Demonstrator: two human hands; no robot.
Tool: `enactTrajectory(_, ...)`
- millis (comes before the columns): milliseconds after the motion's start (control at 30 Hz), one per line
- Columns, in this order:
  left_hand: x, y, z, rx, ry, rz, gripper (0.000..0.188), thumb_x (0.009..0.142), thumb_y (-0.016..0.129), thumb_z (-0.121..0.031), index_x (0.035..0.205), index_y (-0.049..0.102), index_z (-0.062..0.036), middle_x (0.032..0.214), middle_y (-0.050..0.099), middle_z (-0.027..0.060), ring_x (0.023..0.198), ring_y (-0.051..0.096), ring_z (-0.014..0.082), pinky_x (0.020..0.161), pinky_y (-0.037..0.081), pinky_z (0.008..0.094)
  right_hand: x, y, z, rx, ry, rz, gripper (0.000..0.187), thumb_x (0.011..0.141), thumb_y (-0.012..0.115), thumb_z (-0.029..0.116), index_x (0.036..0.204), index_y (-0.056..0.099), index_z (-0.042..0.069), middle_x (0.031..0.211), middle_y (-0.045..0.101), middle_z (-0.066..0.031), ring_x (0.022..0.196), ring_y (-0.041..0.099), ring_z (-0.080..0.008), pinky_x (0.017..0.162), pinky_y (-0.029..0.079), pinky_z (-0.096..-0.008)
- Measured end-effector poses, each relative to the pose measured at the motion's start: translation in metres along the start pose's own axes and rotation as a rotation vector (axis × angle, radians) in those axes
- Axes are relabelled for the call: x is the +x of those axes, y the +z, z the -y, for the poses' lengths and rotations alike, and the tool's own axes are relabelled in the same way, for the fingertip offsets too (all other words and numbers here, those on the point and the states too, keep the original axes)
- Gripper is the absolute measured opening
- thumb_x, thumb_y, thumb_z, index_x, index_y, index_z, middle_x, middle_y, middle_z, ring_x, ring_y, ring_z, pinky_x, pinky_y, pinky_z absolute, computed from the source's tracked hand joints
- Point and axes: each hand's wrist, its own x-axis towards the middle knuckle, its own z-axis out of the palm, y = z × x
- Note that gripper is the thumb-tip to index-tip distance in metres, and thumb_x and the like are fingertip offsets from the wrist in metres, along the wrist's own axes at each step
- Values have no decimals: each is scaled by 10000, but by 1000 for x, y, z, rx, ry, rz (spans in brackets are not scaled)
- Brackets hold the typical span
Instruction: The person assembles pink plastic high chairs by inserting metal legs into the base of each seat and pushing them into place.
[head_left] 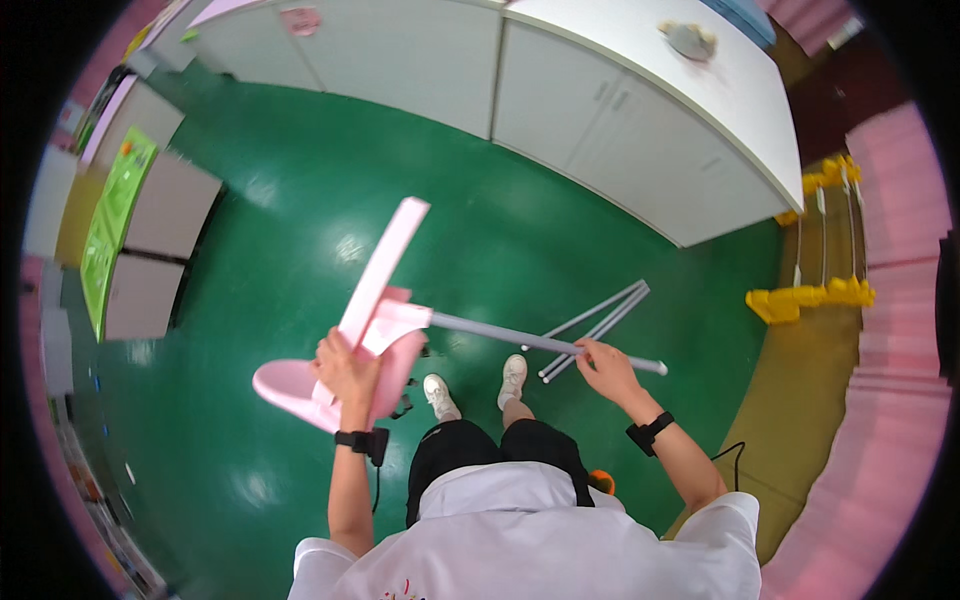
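Observation:
A pink plastic chair seat (400,362) with a curved back, like that of a child's high chair, is held up in front of me on its side. My left hand (350,368) is closed on its pink plastic, beside a long pale pink bar (385,268) that points away from me. From a socket on the seat a grey tube leg (490,328) runs out to the right. Near its white-capped end my right hand (607,370) grips the tube. Black straps hang below the seat. Beyond my right hand, several more grey tube legs (612,318) lie on the floor.
White cabinets (590,110) line the far side, with a small greyish object (688,42) on top. At left stands a low cabinet with a green top (118,225). A yellow-ended rack (815,295) and pink curtains (900,420) are at right. An orange object (601,481) shows beside my leg.

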Motion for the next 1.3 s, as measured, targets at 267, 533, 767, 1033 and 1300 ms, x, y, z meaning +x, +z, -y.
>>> enactTrajectory(267, 22, 97, -25, 267, -157, 225, 1048, 560, 821, -434, 1387, 361, 15, 1383, 445, 196, 1283, 408, 344, 973, 366, 523, 13, 42, -260, -66, 384, 102, 200, 852, 484, 217, 903, 623, 82, 848, 666, -161, 782, 636, -369, 684, 517, -476)
enactTrajectory(533, 63, 353, -160, 169, -404, 327, 793, 579, 781, -284, 1186, 383, 35, 1127, 544, 243, 1064, 543, 411, 911, 444, 489, 126, 229, -600, 174, 845, 197, 269, 817, 503, 260, 930, 684, 95, 956, 667, -195, 903, 633, -385, 781, 514, -488)
enactTrajectory(767, 5, 624, -272, -169, -524, 208, 801, 581, 792, -221, 1212, 403, 83, 1114, 566, 260, 1016, 566, 385, 894, 459, 420, 313, 470, -990, 450, 913, -92, 277, 804, 561, 229, 985, 641, 35, 995, 656, -217, 928, 613, -420, 824, 503, -466)
enactTrajectory(1033, -53, 824, -468, -323, -558, 143, 763, 604, 794, -202, 1203, 424, 94, 1103, 573, 249, 961, 573, 347, 826, 482, 422, 487, 569, -1310, 337, 1197, -805, 714, 772, 722, 371, 1254, 408, -52, 1248, 482, -260, 1157, 486, -391, 957, 433, -441)
enactTrajectory(1300, -70, 829, -437, -466, -486, 114, 726, 627, 797, -183, 1194, 445, 104, 1092, 579, 237, 905, 579, 309, 758, 505, 425, 446, 577, -1301, 39, 1331, -999, 273, 881, 613, 222, 993, 498, 2, 945, 588, -203, 928, 568, -371, 777, 460, -466)
